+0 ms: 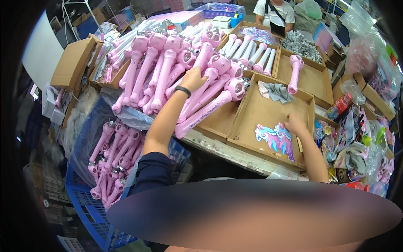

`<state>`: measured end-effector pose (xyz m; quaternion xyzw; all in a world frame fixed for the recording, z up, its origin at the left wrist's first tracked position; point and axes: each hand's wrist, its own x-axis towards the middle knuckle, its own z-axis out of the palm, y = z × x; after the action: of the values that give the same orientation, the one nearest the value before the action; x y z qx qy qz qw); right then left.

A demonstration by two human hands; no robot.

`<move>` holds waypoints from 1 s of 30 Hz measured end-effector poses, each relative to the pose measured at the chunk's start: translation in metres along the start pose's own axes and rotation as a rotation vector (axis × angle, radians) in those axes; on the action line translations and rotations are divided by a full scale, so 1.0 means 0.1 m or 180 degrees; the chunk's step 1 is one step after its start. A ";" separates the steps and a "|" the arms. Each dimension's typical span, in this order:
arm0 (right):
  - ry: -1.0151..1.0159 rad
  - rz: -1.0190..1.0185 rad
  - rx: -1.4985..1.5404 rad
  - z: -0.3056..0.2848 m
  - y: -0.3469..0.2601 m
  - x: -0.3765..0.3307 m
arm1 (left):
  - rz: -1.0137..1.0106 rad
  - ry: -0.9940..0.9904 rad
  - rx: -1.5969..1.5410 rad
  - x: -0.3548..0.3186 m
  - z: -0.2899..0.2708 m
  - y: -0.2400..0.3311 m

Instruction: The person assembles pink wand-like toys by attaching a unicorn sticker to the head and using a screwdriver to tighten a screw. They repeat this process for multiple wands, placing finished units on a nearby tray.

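Note:
My left hand [192, 80] reaches into a big heap of pink toy wands [168, 67] and closes around the handle of one; a black band sits on that wrist. My right hand [295, 124] rests in a shallow cardboard tray [260, 113], fingers on a stack of pink and blue wing-shaped pieces [275, 138]. A grey cloth [278, 92] lies at the tray's far side.
A blue crate [90, 210] at lower left holds more pink wands [113, 164]. One wand [295, 73] stands in a further cardboard tray, with white handles [252, 52] beside it. Bags and small toys [361, 143] crowd the right. A person [275, 14] stands across the table.

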<state>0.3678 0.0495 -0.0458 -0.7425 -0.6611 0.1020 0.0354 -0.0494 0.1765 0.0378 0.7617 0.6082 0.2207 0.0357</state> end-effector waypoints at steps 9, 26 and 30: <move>0.2139 -0.0977 0.1620 -0.73 -0.19 -0.98 | -0.0492 -0.0081 0.0709 0.44 0.18 -0.29; 0.1791 -0.0037 0.6293 0.08 -0.68 -1.83 | 0.0024 -0.1660 -0.5894 -0.81 -0.35 0.91; 0.1487 0.0276 0.6635 0.28 -1.06 -1.86 | -0.0114 -0.1451 -0.5153 -1.51 0.03 1.35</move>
<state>0.2395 -0.1236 -0.0338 -0.3699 -0.1976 0.4732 0.7747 0.0506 0.0001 0.0346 0.5170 0.2520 0.4289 0.6966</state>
